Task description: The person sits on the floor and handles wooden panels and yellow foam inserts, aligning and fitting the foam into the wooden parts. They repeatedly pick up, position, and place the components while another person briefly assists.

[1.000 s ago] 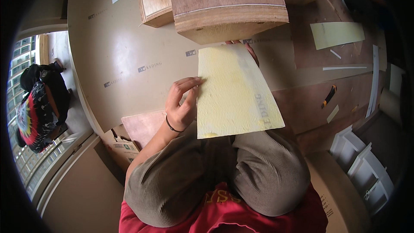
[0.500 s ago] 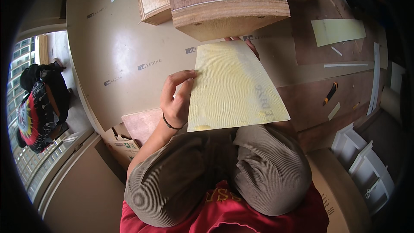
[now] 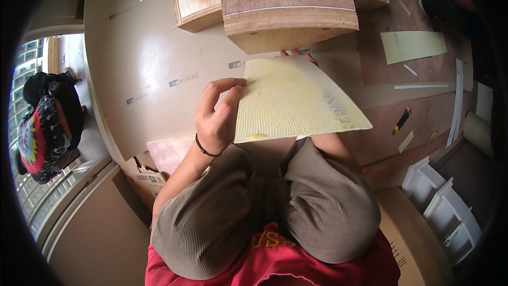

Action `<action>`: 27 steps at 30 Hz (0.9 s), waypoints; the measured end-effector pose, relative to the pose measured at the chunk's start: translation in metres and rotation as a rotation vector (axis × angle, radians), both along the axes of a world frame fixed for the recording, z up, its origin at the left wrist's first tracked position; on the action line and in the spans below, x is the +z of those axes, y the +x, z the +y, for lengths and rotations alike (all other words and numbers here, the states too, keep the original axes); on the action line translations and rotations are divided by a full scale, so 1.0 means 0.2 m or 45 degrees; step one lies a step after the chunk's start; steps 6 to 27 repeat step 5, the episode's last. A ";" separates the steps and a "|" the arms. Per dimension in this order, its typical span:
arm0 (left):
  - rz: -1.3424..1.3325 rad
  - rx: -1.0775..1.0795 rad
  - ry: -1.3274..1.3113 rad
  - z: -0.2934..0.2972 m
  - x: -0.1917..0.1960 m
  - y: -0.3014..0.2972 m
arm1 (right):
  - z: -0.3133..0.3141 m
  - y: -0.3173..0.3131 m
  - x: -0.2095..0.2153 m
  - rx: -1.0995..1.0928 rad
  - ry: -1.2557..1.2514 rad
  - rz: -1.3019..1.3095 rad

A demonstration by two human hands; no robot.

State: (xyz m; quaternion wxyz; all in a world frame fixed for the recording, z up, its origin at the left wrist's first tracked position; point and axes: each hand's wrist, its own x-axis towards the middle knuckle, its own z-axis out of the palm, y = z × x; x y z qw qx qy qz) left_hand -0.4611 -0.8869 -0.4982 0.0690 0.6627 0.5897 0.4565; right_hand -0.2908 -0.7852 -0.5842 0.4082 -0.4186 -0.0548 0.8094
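A stiff, pale yellow sheet [image 3: 296,98] hangs above my knees, its upper face covered in wavy ridges of what looks like spread glue. My left hand [image 3: 216,119], wearing a dark wristband, pinches the sheet's left edge between thumb and fingers. Only the fingertips of my right hand [image 3: 300,56] show, curled at the far edge; the rest of that hand is hidden under the sheet, and its forearm emerges below the near edge. Just beyond the sheet stands a wooden box [image 3: 291,26] with a reddish top and a raw plywood side.
More plywood pieces [image 3: 197,0] flank the box. To the right lie another pale yellow sheet [image 3: 414,46], thin white strips [image 3: 420,87] and an orange-and-black utility knife [image 3: 402,121]. White plastic parts [image 3: 450,201] rest at the lower right. A black patterned backpack [image 3: 50,127] is at far left.
The sheet has tilted and swung slightly right, its near edge rising and uncovering more of my right forearm. Both hands keep their hold on it.
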 end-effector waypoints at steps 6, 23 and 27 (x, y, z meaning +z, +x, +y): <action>0.014 -0.021 0.035 0.00 0.01 0.01 | 0.05 0.01 -0.07 -0.050 -0.139 0.071; 0.014 -0.021 0.035 0.00 0.01 0.01 | 0.05 0.01 -0.07 -0.050 -0.139 0.071; 0.014 -0.021 0.035 0.00 0.01 0.01 | 0.05 0.01 -0.07 -0.050 -0.139 0.071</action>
